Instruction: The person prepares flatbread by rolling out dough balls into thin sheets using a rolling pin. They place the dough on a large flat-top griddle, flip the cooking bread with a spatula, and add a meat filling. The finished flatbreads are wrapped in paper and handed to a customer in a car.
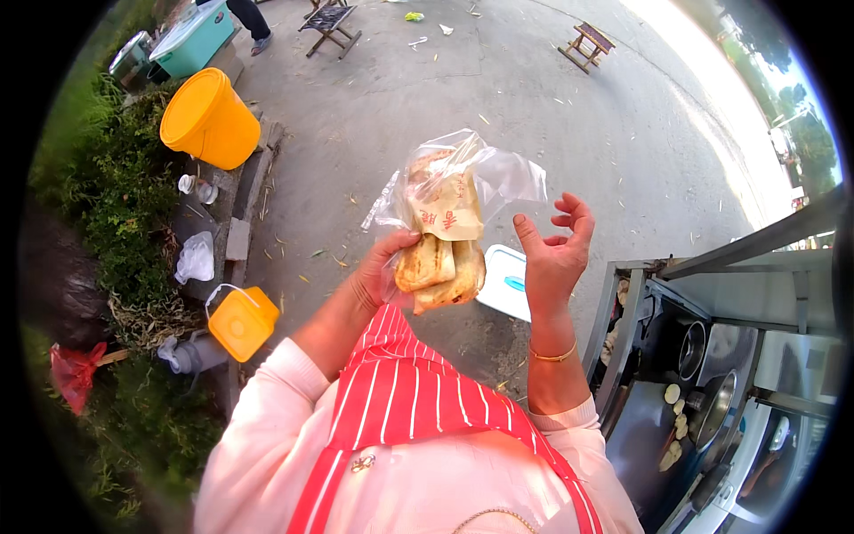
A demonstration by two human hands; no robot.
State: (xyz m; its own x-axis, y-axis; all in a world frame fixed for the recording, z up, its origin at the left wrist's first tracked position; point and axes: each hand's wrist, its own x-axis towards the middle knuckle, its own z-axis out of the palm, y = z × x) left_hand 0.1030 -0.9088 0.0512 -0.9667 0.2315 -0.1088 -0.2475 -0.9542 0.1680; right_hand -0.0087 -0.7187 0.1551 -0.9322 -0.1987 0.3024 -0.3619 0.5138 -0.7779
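Observation:
In the middle of the view, my left hand (385,263) grips a clear plastic bag (510,175) by its left side. Several browned flatbreads (460,270) show at the bag's lower end, partly inside a tan paper sleeve (450,213) that bears red writing. My right hand (557,250) is raised to the right of the bag with its fingers apart and holds nothing. Below and behind the bag, a white lid or tub with a blue handle (514,283) is low down, partly hidden by my right hand and the bread.
At right stands a metal food cart (617,347) with pans and pieces of dough (674,427). Yellow buckets (230,127), a white plastic bag (195,257) and a teal tub (193,41) line the planted edge at left. Folding stools (588,45) and a person's leg (250,19) are farther off.

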